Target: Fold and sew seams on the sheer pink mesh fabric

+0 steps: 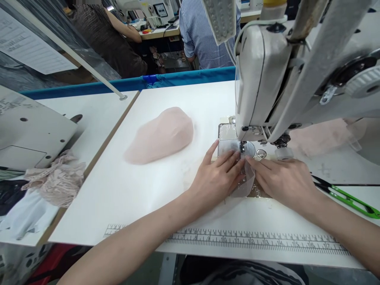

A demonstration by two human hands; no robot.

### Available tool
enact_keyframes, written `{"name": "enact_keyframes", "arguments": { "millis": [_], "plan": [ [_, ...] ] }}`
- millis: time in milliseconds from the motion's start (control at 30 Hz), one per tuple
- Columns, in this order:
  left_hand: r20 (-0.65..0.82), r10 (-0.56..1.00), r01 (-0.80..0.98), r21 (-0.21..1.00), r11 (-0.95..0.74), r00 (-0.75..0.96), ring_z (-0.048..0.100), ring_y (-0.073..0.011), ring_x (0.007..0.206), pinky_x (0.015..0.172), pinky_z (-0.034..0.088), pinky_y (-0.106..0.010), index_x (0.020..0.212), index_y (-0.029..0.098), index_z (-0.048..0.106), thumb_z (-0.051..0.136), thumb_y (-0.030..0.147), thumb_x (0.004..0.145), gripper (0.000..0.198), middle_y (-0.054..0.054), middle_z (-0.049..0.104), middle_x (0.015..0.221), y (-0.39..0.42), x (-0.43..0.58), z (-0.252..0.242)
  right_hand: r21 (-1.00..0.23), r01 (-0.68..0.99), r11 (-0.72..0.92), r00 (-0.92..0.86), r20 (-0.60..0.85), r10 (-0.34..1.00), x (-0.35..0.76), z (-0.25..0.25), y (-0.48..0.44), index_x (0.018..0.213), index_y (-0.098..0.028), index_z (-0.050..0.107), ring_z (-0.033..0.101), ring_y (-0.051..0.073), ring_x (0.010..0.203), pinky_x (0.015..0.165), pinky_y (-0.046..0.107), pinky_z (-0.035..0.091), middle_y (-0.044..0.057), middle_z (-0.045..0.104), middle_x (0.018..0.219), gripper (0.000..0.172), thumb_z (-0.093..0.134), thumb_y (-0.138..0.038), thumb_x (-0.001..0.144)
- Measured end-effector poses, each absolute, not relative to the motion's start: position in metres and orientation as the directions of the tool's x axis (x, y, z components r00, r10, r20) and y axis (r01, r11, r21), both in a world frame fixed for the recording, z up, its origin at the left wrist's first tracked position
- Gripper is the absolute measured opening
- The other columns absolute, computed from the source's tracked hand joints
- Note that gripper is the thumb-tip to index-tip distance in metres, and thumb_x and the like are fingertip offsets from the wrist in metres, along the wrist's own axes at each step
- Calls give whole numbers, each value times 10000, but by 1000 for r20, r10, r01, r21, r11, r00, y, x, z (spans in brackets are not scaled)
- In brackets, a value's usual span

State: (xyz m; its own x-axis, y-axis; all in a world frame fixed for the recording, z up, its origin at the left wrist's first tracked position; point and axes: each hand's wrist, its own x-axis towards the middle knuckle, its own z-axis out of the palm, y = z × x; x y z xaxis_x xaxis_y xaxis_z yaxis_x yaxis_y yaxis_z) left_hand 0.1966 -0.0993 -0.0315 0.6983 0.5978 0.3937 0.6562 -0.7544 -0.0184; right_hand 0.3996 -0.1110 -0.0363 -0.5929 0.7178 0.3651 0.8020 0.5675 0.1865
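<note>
A small piece of sheer pale fabric (248, 185) lies on the needle plate of a white sewing machine (255, 79), its front part curling up toward me. My left hand (218, 172) rests flat on it, fingers spread, just left of the presser foot (242, 147). On the other side, my right hand (283, 178) has its thumb and fingers pressed together at the fabric's right edge, close to the foot. My fingers cover much of the fabric, so its full outline is hidden.
Pale pink cut fabric (164, 134) lies left on the white table, with more pink fabric (322, 136) behind the machine arm's right side. Green-handled scissors (352, 199) lie right of my wrist. A printed ruler (237, 240) runs along the front edge. Two people sit beyond.
</note>
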Motion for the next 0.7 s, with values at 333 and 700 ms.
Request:
{"name": "enact_keyframes", "arguments": {
  "millis": [333, 700],
  "plan": [
    [381, 619, 676, -22, -737, 687, 537, -209, 1180, 1142, 236, -513, 1226, 148, 577, 424, 311, 992, 323, -91, 606, 1213, -96, 197, -33, 204, 815, 542, -576, 383, 722, 397, -37, -110, 1110, -145, 662, 492, 109, 437, 447, 277, 244, -16, 616, 565, 355, 505, -79, 799],
    [364, 608, 666, -46, -745, 706, 514, -211, 1206, 1147, 213, -522, 1246, 162, 560, 427, 319, 989, 329, -82, 596, 1231, -96, 196, -35, 220, 812, 541, -582, 386, 716, 398, -38, -112, 1120, -142, 654, 488, 108, 449, 471, 282, 263, -17, 619, 580, 370, 527, -73, 779]
  ]
}}
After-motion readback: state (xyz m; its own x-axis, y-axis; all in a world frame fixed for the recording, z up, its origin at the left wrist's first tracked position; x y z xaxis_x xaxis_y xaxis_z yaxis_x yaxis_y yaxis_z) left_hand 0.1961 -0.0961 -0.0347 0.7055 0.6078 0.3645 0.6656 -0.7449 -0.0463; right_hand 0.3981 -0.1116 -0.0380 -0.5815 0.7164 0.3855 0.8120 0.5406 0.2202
